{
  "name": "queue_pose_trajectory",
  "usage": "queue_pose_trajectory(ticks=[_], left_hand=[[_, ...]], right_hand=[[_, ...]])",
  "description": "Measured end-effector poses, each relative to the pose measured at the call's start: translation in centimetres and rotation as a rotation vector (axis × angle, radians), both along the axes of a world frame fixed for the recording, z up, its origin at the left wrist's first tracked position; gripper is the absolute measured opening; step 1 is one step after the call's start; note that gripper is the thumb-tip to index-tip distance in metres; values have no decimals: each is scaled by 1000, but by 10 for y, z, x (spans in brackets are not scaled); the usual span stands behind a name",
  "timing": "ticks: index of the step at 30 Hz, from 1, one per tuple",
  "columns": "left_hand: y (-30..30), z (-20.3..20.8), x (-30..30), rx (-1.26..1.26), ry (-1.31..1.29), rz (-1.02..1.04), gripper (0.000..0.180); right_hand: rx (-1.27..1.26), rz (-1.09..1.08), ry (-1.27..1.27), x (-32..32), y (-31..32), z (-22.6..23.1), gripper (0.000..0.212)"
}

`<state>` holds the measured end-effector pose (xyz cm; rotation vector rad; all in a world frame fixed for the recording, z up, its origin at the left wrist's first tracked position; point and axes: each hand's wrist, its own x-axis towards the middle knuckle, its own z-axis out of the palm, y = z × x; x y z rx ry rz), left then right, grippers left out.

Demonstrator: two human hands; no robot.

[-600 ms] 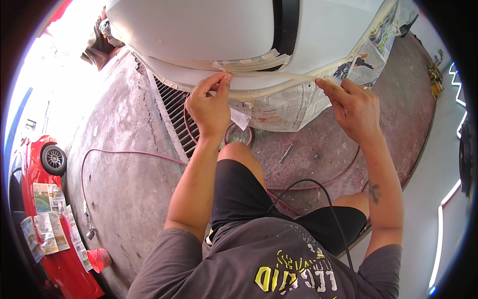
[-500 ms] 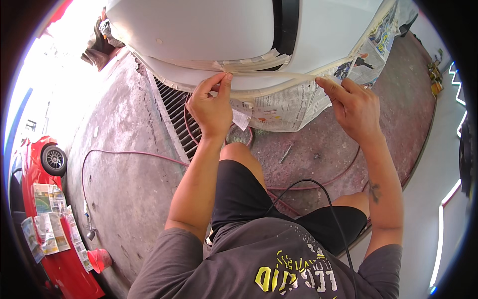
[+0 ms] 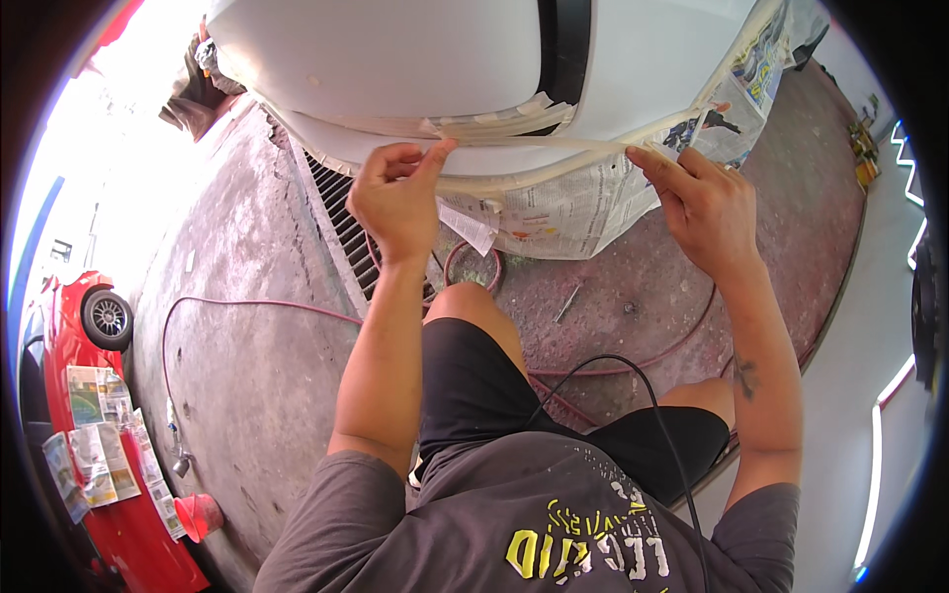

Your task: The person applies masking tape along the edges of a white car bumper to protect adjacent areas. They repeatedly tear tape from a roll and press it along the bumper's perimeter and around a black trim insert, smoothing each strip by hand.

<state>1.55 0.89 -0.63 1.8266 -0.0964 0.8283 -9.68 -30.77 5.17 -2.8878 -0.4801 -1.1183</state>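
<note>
A: Item one?
B: Pale tape strip (image 3: 563, 142), narrow, single. It ran drawn out between the left hand (image 3: 395, 212) and the right hand (image 3: 704, 203), before the lower part of a white vehicle panel (image 3: 395, 59).
A: Placement against the fingers?
B: Left end: at the tip of the outstretched left thumb. Right end: at the tip of the right index finger.
A: Condition of the fingers?
B: Left: index bent back, apart from the thumb, pinching nothing visible. Right: closed on the strip's end; thumb hidden from view.
A: Adjoining items?
B: Layered masking tape (image 3: 494, 125), just above the strip, across the foot of a black trim piece (image 3: 565, 49). Newspaper masking (image 3: 563, 212), fixed along the panel's lower edge, hung below.
A: Ground level?
B: Concrete floor (image 3: 257, 395), stained. Slotted grate (image 3: 341, 210), set in it near the left wrist. Reddish hose (image 3: 267, 302), laid in curves.
A: Outlying?
B: Red car (image 3: 148, 539), far left, bearing newspaper sheets (image 3: 104, 460). Red bucket (image 3: 198, 516), beside it. Black cable (image 3: 647, 381), looped over the person's dark shorts (image 3: 479, 381).
</note>
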Motion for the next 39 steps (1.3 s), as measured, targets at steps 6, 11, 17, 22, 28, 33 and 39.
queue_pose_trajectory(ticks=[6,11,17,22,28,33,39], left_hand=[[40,6,17,-19,-89,97,39],[20,11,9,356,-157,52,56],[43,22,43,360,13,39,65],[38,16,32,253,23,-18,68],[22,8,6,244,19,-4,60],[9,10,-4,413,-244,-72,51],[5,23,4,608,-603,225,71]], right_hand=[[11,-7,18,-2,0,-3,46],[33,-16,4,-2,0,-4,42],[-7,-2,-15,-5,4,1,42],[-15,-13,-22,-6,1,-1,43],[-64,21,-64,-5,-3,-3,48],[-82,-21,-42,2,-7,-6,49],[-69,-41,-20,18,-13,-5,45]])
